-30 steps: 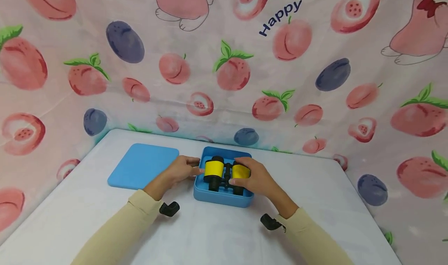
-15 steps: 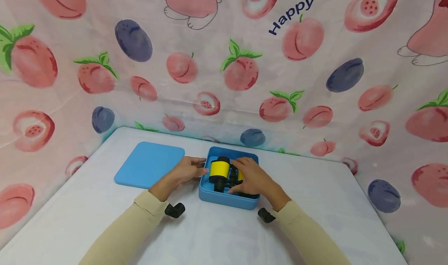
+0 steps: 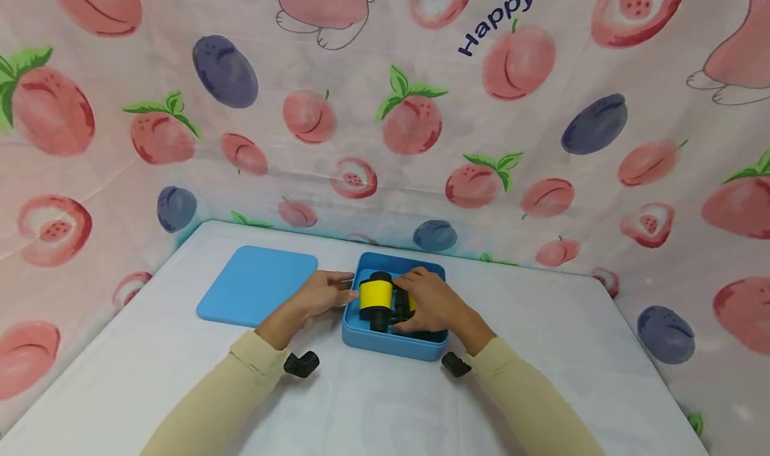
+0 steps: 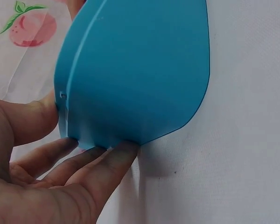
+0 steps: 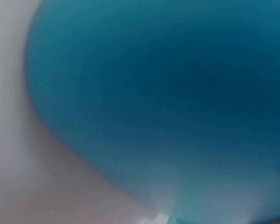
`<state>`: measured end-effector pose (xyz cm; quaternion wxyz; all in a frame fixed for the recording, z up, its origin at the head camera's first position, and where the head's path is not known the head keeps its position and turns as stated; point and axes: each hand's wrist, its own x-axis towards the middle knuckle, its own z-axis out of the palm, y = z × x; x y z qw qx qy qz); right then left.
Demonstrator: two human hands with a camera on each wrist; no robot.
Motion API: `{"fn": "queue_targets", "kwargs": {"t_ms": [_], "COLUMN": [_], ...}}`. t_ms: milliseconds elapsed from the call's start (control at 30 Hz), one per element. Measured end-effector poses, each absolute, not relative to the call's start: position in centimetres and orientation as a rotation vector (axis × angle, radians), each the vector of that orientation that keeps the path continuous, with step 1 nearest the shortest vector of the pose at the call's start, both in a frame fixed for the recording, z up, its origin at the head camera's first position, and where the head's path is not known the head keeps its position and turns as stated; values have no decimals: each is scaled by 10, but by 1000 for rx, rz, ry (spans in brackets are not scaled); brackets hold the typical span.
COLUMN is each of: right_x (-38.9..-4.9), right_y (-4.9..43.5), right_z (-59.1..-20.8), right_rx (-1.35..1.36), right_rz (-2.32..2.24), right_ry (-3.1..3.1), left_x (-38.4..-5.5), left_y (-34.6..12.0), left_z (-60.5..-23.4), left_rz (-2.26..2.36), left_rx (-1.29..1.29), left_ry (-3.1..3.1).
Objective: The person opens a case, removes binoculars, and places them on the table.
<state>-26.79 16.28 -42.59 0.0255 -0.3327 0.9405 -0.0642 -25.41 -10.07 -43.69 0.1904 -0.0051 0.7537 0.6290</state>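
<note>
Black binoculars with yellow bands (image 3: 375, 295) sit inside an uncovered blue box (image 3: 391, 344). My right hand (image 3: 430, 302) reaches over the box's right side and grips the right barrel, hiding most of it. At the box's left wall is my left hand (image 3: 319, 294), its fingers extended. In the left wrist view, the fingertips and thumb of the left hand (image 4: 51, 172) touch the outside of the box (image 4: 135, 65). Close up and blurred, the box wall (image 5: 130, 102) fills most of the right wrist view, where the right hand and the binoculars do not show.
A flat blue lid (image 3: 259, 285) lies left of the box, partly behind the left hand. White cloth (image 3: 541, 349) covers the table. Behind it hangs a pink curtain (image 3: 385, 202) printed with fruit. A black wrist mount (image 3: 301, 364) juts out from the left sleeve.
My right hand has shifted further over the binoculars, so its fingers now cover most of the right barrel. The left hand stays at the box wall. The head view has turned slightly.
</note>
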Motion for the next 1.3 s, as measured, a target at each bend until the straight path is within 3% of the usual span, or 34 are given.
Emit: {"fn": "queue_targets", "kwargs": {"t_ms": [1300], "right_x": [-265], "right_y": [176], "right_z": [-379], "right_rx": [-1108], "right_rz": [-327], "right_ry": [2866], "left_x": [-251], "left_y": [-94], "left_z": [-438], "left_rz": [1827], "left_rx": [-52], "left_ry": [2073]}}
